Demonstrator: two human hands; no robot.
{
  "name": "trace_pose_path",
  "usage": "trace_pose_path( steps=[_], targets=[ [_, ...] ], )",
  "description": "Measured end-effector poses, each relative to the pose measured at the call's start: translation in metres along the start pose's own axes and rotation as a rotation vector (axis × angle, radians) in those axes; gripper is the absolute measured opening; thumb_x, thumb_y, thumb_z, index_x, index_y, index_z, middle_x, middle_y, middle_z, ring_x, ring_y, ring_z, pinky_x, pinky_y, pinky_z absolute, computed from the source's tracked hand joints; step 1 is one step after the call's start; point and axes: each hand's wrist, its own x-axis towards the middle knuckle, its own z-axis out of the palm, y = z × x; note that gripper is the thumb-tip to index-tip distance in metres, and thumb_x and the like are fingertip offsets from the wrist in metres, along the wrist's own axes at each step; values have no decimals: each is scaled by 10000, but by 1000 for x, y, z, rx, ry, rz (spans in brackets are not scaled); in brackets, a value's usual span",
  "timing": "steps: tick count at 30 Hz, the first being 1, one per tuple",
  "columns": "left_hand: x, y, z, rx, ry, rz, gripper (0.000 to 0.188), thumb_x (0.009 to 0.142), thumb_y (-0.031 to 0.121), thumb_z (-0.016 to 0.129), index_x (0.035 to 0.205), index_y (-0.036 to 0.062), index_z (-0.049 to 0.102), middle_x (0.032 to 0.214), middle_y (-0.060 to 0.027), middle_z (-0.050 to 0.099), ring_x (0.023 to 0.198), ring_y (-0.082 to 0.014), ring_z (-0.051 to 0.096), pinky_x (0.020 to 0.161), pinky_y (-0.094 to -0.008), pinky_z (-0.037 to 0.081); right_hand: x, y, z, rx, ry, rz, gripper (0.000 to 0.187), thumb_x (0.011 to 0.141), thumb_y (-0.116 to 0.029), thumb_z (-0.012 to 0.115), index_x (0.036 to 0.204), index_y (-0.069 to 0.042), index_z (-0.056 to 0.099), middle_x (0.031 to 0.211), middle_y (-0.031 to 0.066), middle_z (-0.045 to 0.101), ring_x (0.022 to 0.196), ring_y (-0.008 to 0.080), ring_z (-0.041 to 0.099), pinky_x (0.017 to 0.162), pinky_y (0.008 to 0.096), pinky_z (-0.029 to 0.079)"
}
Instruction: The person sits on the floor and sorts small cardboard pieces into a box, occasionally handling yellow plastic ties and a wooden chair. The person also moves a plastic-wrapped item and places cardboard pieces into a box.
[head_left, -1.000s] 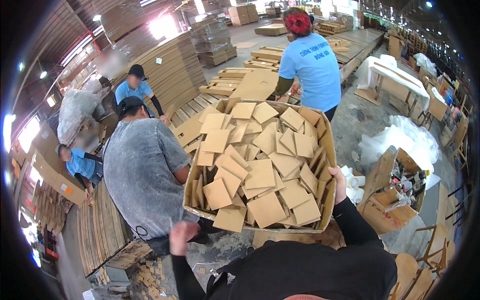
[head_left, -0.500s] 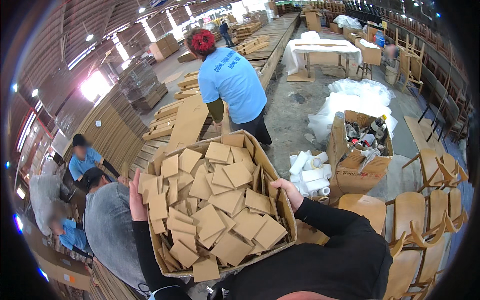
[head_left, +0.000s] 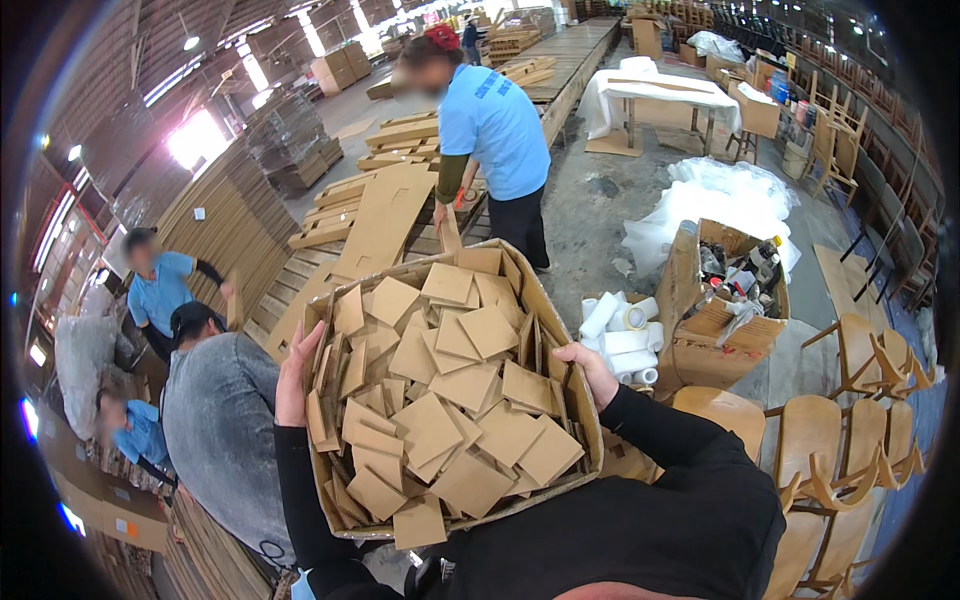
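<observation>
I carry a large open cardboard box against my chest. It is full of several loose square cardboard pieces. My left hand grips the box's left wall, fingers over the rim. My right hand grips the right wall near its top edge. Both arms wear black sleeves.
A person in a blue shirt stands ahead by stacks of cardboard sheets. A person in grey is close on my left, others in blue farther left. White rolls, an open box of clutter and wooden chairs lie right.
My view has swung to the right, and the box has stayed in both hands. The person in blue now stands nearer the centre, and the chairs and clutter box have come into view.
</observation>
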Motion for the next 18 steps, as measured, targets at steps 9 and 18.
trace_pose_path(
  steps=[9,18],
  targets=[
    [-2,3,-4,71,2,-7,475,967,334,533,1336,35,541,1506,-149,355,1476,-205,60,1159,-379,116,8,2,-1,-5,5,7,489,859,-289,512,1277,-34,506,1158,143,619,998,256,642,906,392,514],
    [-6,6,-4,154,80,-21,507,940,309,557,1360,30,512,1572,-154,196,1465,-224,140,1161,-347,137,14,-1,0,-44,13,27,459,866,-271,517,1255,-28,507,1123,141,626,979,248,650,877,389,533]
  ],
)
